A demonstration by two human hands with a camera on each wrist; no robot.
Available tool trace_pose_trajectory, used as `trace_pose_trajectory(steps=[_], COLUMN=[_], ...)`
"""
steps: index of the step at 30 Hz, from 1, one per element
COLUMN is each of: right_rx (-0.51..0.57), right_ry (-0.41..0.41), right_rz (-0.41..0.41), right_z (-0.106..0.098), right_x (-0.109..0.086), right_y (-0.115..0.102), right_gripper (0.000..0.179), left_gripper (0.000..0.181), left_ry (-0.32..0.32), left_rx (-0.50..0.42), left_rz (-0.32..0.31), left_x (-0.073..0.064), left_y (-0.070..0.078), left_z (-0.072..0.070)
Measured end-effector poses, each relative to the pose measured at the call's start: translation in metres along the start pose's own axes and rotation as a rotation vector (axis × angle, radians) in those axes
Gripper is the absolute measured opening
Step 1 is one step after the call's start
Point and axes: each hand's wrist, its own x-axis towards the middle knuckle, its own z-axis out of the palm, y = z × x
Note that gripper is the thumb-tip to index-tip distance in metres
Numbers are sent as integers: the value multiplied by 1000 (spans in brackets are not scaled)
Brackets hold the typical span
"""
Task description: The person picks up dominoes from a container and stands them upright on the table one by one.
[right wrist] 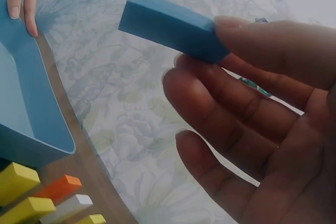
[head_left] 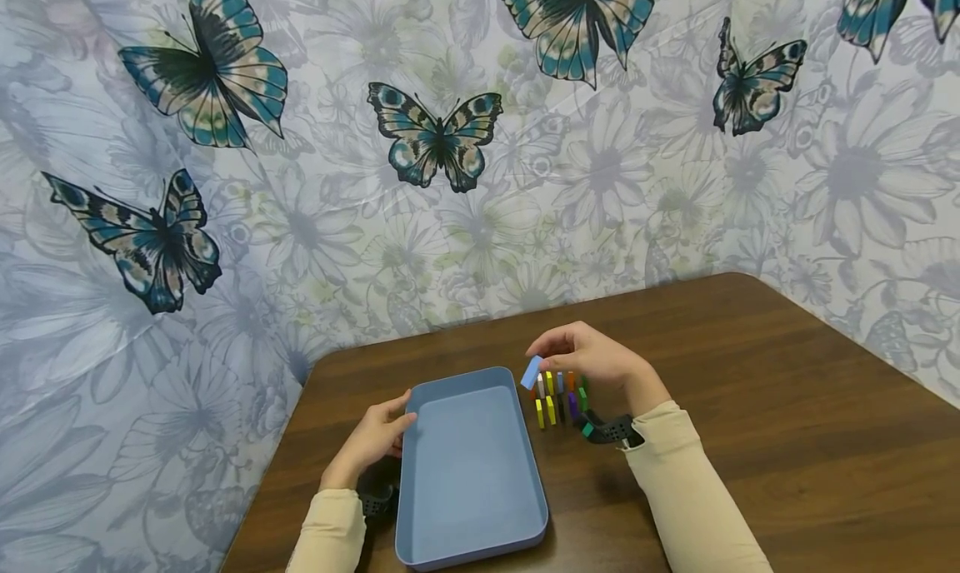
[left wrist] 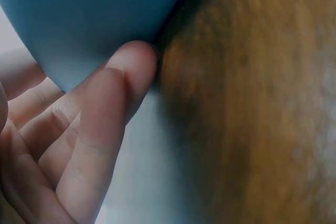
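Observation:
A light blue rectangular block is pinched between the thumb and fingers of my right hand. It is raised over a group of standing coloured blocks, just past the tray's right rim. In the right wrist view the held block tilts, with its free end pointing left. My left hand grips the left side of a shallow blue-grey tray near its far corner. Close up in the left wrist view, fingers lie on both sides of the tray wall. The tray's inside shows only its bare floor.
To the right of the tray, small upright blocks stand in rows, among them a yellow block, an orange block and a green block. The brown wooden table meets a butterfly-patterned wall covering behind.

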Motion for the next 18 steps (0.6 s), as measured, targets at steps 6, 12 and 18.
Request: trace_pose_trajectory(steps=[6,12,18], right_rx=[17,-13,-58], right_ry=[27,39,58], right_rz=[17,33,58], right_z=[-5,-7,-12], right_x=[-3,-5,-10], right_y=[4,6,8], right_gripper=[28,25,23], left_gripper=[62,61,61], left_ry=[-3,0,2], left_rx=[-4,-5,-2], left_rz=[8,6,9], left_x=[2,1,2], left_y=[-1,-2,-1], left_z=[-1,0,0])
